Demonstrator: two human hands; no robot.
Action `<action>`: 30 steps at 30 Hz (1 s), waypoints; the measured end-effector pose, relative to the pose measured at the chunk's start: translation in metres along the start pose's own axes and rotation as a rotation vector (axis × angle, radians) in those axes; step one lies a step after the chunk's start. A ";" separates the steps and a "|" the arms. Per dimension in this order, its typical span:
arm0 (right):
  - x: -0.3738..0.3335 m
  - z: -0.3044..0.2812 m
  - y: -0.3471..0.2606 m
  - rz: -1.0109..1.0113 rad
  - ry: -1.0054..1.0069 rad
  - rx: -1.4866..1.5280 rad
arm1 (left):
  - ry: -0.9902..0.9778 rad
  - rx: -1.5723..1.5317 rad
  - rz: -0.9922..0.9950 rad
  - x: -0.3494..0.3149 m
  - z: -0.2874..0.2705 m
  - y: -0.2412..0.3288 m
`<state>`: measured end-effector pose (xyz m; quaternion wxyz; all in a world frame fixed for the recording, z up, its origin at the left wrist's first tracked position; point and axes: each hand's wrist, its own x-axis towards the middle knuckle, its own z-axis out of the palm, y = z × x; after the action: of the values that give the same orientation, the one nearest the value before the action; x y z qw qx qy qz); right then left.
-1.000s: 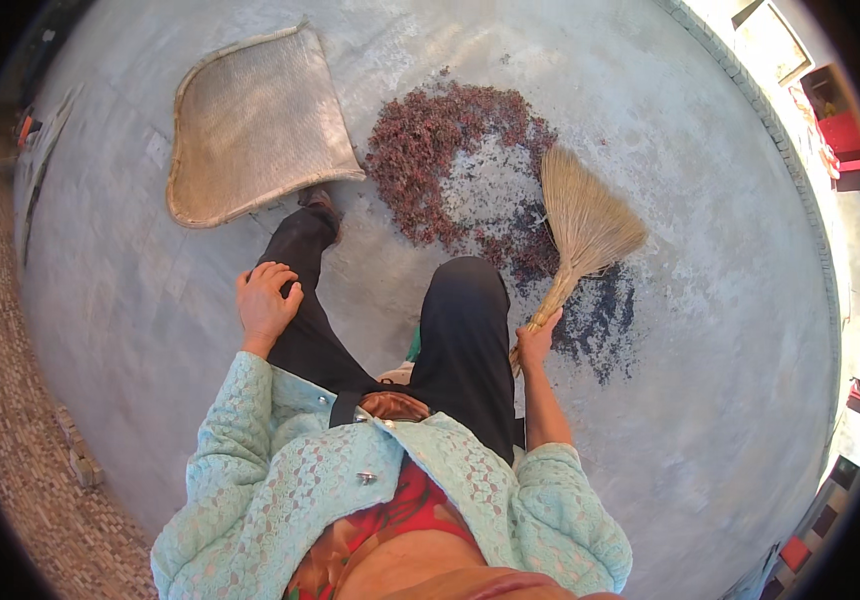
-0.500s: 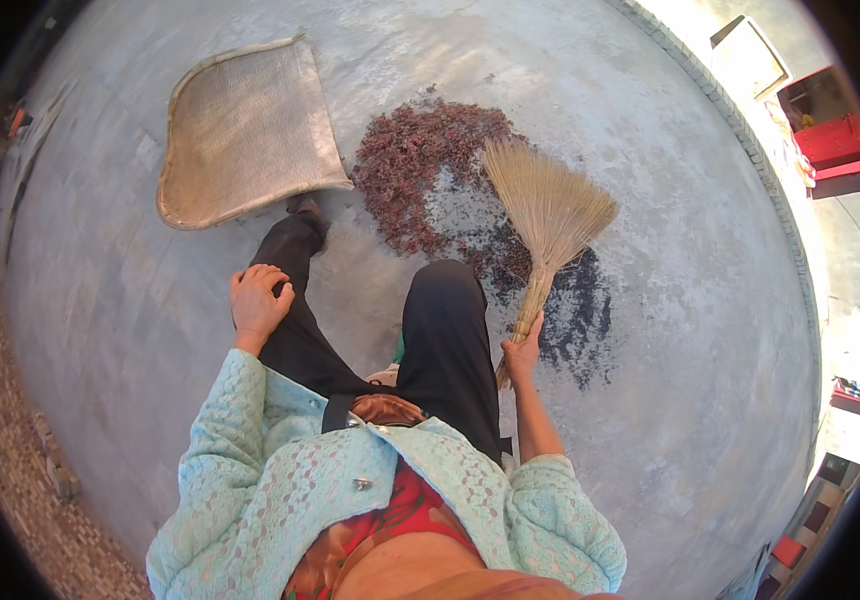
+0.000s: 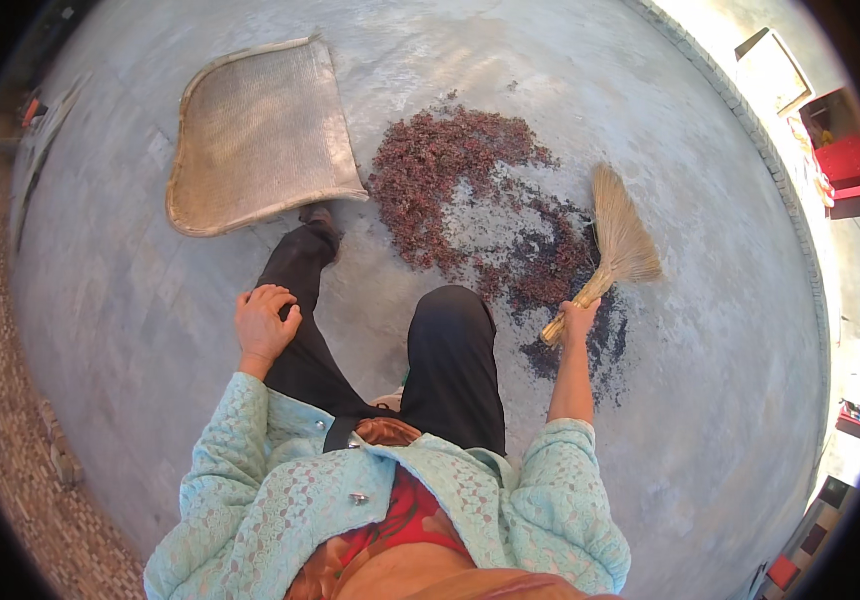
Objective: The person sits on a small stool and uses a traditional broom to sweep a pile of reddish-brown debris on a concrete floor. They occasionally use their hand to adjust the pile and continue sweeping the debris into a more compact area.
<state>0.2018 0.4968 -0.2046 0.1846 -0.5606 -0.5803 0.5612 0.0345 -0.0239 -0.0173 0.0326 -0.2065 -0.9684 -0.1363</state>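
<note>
My right hand is closed round the handle of a straw hand broom. The broom's bristles fan out to the far right, beside a ring of reddish-brown dried plant bits on the floor. Dark, fine grains lie scattered around and below that hand. My left hand rests on my left knee with its fingers spread, holding nothing. Ahead of my left foot lies a wide woven winnowing basket, its straight edge turned toward the plant bits.
Grey concrete floor spreads around me. Brickwork runs along the left side. At the right, a raised edge borders a bright strip, with a red object beyond it.
My right hand has moved up and to the right with the broom, whose bristles have swung off the ring to its right side. My left hand stays on the knee.
</note>
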 end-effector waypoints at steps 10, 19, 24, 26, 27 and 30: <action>-0.062 0.019 0.039 -0.129 -0.213 -0.303 | 0.014 -0.019 0.007 -0.005 0.006 -0.006; -0.136 -0.026 0.023 -0.254 -0.195 -0.597 | 0.038 -0.054 -0.004 -0.008 -0.001 0.000; -0.128 -0.045 0.011 -0.394 -0.115 -0.577 | 0.020 -0.036 -0.008 -0.009 0.005 -0.005; -0.116 -0.041 0.008 -0.351 -0.095 -0.557 | 0.017 -0.030 -0.009 -0.009 0.005 -0.005; -0.111 -0.038 0.005 -0.326 -0.083 -0.547 | 0.014 -0.031 -0.005 -0.008 0.005 -0.004; -0.081 -0.030 0.004 -0.296 -0.037 -0.519 | 0.009 -0.027 0.004 -0.007 0.005 -0.001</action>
<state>0.2530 0.4397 -0.1658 0.1044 -0.4881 -0.7830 0.3711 0.0400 -0.0263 -0.0229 0.0344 -0.2083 -0.9658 -0.1504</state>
